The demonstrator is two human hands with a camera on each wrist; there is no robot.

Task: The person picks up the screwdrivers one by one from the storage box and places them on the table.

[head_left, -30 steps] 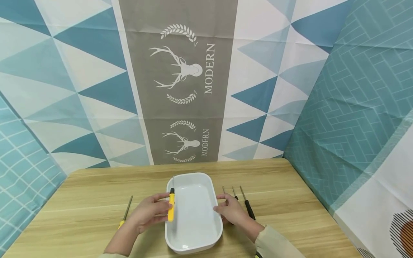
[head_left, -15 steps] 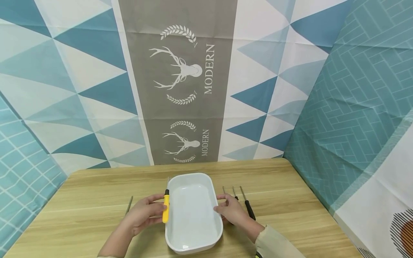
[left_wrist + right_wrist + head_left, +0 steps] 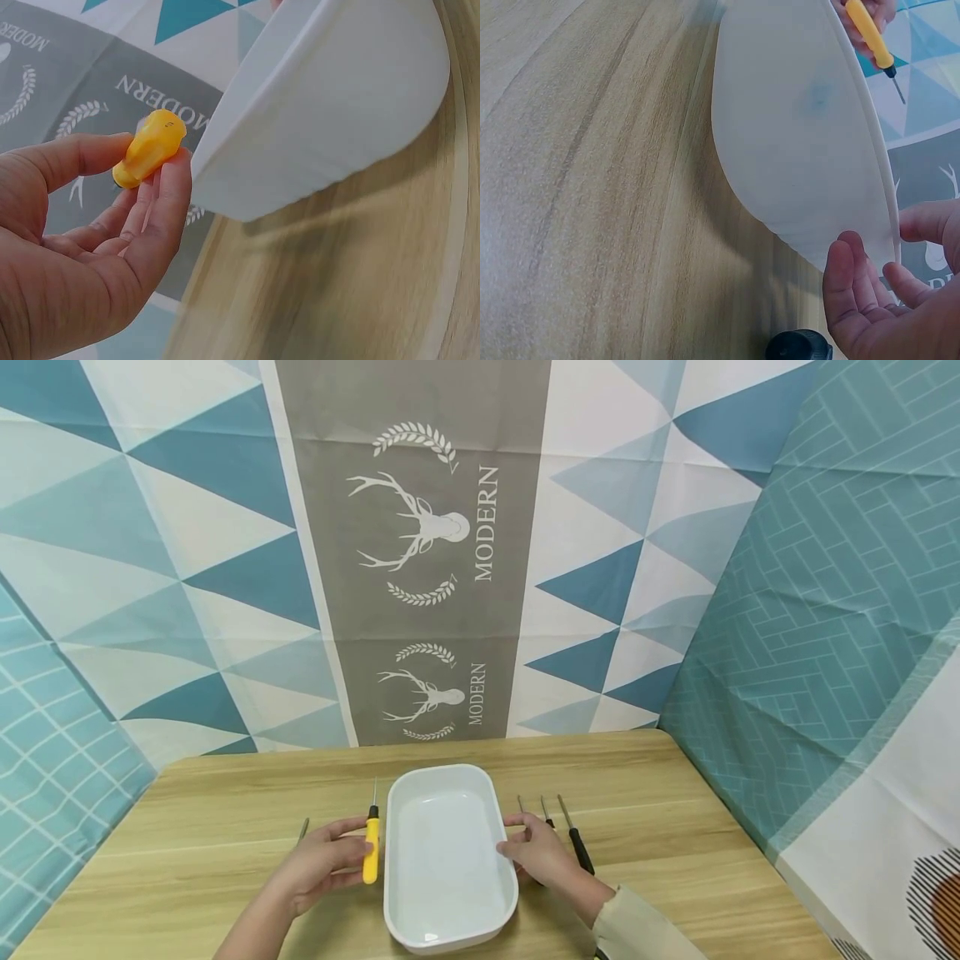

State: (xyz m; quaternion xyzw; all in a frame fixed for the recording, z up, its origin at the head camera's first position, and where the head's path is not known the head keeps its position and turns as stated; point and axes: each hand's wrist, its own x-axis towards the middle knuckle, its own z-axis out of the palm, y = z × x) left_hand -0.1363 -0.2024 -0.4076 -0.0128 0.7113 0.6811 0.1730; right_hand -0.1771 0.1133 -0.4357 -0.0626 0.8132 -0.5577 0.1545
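Note:
My left hand pinches a yellow-handled screwdriver between thumb and fingers, its thin shaft pointing away from me. In the left wrist view the yellow handle is seen end-on, held above the table beside the white dish. The white rectangular dish stands on the table, with nothing inside it. At its right rim is my right hand, the thumb over the rim and the fingers on the outer wall. In the right wrist view those fingertips lie against the wall.
Several screwdrivers lie right of the dish, the clearest a black-handled screwdriver. Left of the dish a screwdriver shaft shows behind my left hand. Behind the wooden table hangs a patterned cloth.
My left hand has moved left with the screwdriver, from over the dish's left rim to outside it. More of the left-hand screwdriver on the table is now covered. My right hand stays at the rim.

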